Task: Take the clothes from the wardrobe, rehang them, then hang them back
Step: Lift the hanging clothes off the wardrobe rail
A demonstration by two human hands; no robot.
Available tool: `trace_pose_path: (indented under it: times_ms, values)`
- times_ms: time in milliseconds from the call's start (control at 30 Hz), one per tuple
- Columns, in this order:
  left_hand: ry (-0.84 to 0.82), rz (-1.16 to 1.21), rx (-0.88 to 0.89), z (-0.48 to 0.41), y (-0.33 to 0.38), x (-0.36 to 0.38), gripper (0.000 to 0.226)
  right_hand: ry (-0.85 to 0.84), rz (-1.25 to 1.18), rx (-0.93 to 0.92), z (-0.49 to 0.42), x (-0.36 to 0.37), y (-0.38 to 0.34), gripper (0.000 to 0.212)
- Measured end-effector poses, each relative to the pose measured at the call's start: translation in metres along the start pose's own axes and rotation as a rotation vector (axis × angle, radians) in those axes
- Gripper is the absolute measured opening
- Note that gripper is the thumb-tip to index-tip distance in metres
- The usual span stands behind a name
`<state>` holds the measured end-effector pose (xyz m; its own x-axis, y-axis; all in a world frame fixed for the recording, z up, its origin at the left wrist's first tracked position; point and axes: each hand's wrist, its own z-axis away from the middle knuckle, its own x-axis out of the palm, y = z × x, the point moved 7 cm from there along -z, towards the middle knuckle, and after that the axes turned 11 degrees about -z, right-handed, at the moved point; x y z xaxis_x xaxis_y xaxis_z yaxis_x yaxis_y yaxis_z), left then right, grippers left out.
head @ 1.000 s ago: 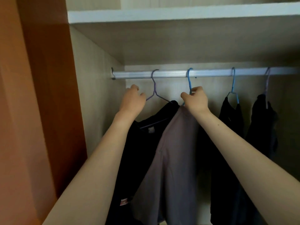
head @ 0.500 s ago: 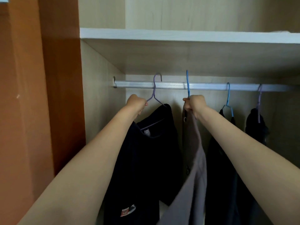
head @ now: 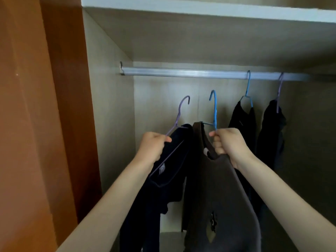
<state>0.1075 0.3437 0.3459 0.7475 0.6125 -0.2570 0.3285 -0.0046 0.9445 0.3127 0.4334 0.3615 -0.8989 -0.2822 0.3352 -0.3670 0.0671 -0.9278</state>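
So far you are only at the first step: both hangers you hold are off the rail point(head: 181, 72) and below it, just inside the wardrobe point(head: 109, 106). Your left hand point(head: 152, 148) has its fingers point(head: 166, 139) curled round the arm of the purple hanger point(head: 179, 113), which carries a black top point(head: 174, 171). Your right hand point(head: 229, 144) has its fingers point(head: 217, 142) closed round the foot of the blue hanger point(head: 214, 108) and the collar of a brown top point(head: 218, 197). To the right, a dark piece point(head: 242, 124) and a second dark piece point(head: 271, 128) hang on the rail, untouched. Rehanging and putting back look to be all yet to do.
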Motion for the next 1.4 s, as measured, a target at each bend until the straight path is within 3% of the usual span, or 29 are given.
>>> trace_pose_path:
  times_ms: [267,533,767,1000,1400]
  values:
    - [-0.186,0.073,-0.32,0.106,-0.162,0.014,0.026,0.151,0.04,0.24,0.146,-0.082,0.114,0.028]
    - [-0.52,0.033,-0.405,0.199,-0.265,0.006,0.029,0.453,0.014,0.22,0.295,-0.088,0.194,0.033]
    - [-0.895,0.02,-0.297,0.233,-0.294,-0.039,0.028,0.868,-0.034,0.05,0.425,-0.037,0.231,0.033]
    - [-1.28,-0.021,-0.151,0.293,-0.276,-0.1,0.027,1.264,0.008,-0.075,0.587,0.067,0.222,0.029]
    - [-1.78,-0.124,0.187,0.503,-0.272,-0.221,0.025,1.789,-0.142,-0.357,0.91,0.231,0.27,0.026]
